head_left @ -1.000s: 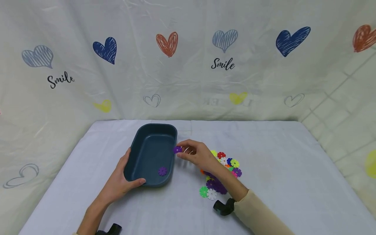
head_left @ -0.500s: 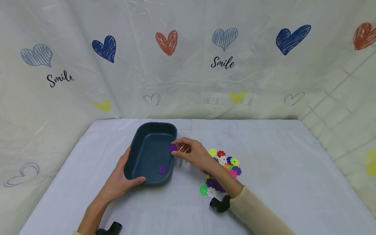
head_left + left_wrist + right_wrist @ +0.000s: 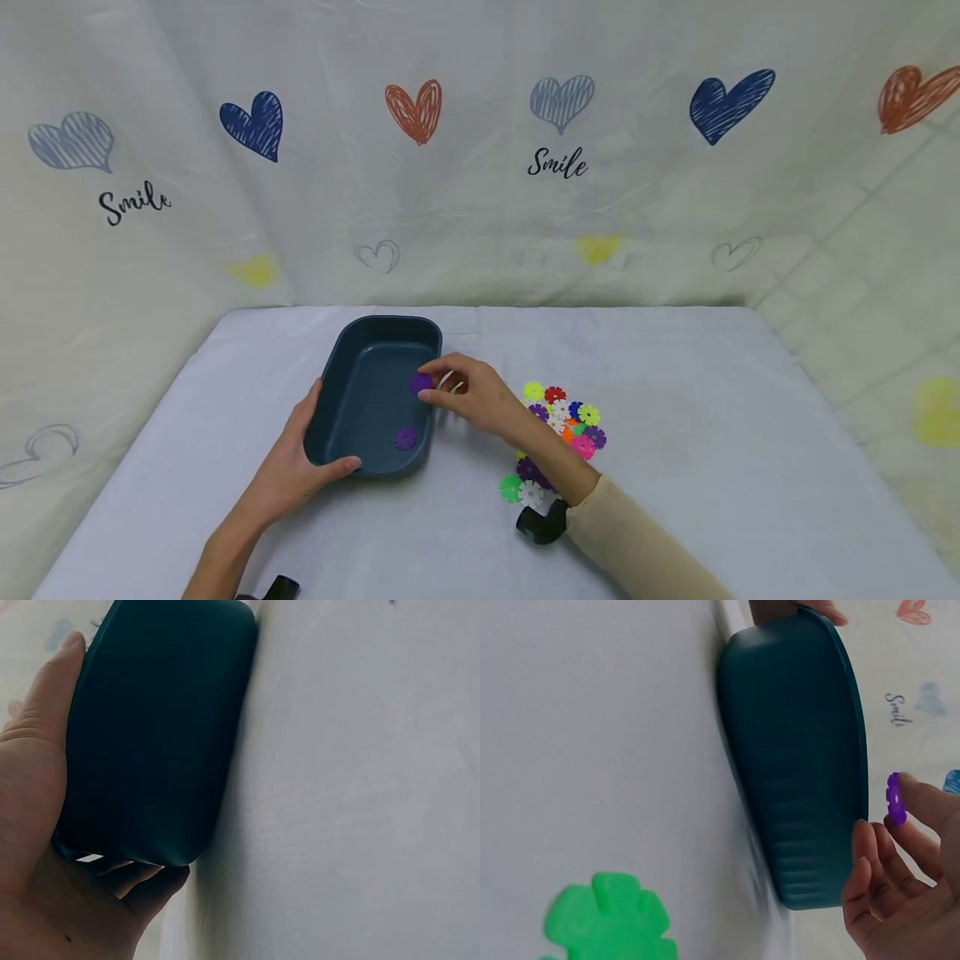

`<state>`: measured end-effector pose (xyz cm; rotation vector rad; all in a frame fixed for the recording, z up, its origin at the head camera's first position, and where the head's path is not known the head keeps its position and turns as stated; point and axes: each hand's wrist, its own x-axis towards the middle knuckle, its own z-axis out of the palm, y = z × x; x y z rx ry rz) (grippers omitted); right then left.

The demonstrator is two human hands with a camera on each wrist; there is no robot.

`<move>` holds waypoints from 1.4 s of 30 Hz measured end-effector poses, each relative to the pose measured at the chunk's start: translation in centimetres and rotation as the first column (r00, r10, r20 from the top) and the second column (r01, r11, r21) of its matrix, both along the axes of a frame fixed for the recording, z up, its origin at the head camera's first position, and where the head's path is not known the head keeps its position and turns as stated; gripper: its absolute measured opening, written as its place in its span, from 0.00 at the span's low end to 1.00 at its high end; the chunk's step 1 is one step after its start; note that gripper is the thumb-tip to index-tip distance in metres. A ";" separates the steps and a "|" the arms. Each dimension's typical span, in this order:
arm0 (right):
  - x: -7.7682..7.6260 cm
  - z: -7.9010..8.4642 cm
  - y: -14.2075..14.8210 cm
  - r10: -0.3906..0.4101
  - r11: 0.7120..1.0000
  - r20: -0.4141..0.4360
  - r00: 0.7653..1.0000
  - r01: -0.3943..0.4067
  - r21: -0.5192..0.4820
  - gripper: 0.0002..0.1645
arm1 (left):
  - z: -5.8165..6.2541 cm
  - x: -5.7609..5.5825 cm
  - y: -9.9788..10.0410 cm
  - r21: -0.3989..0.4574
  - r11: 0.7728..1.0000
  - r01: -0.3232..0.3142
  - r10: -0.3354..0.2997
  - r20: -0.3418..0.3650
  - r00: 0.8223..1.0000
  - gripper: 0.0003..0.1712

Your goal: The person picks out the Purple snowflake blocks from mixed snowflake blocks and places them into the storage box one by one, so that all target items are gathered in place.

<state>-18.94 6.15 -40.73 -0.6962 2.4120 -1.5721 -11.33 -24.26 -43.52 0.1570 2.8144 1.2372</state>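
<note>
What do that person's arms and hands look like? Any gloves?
No gloves: the left hand and right hand are bare. The right arm has a plain cream sleeve; the left arm shows none. A bent black gadget sits by the right arm, and part of another black gadget by the left.

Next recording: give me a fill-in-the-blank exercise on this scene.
The left hand grips the tray; the right hand pinches a disc coloured ____.
The number of loose discs lying inside the tray is ____.
From the head camera, the disc pile lies on the tray's ____ side.
In the right wrist view, the lower disc is ____.
Missing words: purple; one; right; green.
</note>
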 end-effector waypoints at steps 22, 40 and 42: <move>-0.5 -0.6 -2.0 0.016 1.000 -0.051 0.999 -0.015 0.019 0.21 | 0.4 0.3 -0.8 0.016 1.000 0.019 -0.018 -0.009 1.000 0.74; -1.5 -0.6 -3.2 0.013 0.999 -0.074 0.997 -0.010 0.040 0.21 | 0.1 0.1 -0.6 0.025 1.000 0.013 -0.013 0.003 1.000 0.73; -1.6 -0.6 -3.3 0.008 0.999 -0.073 0.997 -0.004 0.047 0.21 | 0.1 0.1 -0.6 0.022 1.000 0.013 -0.013 0.001 1.000 0.73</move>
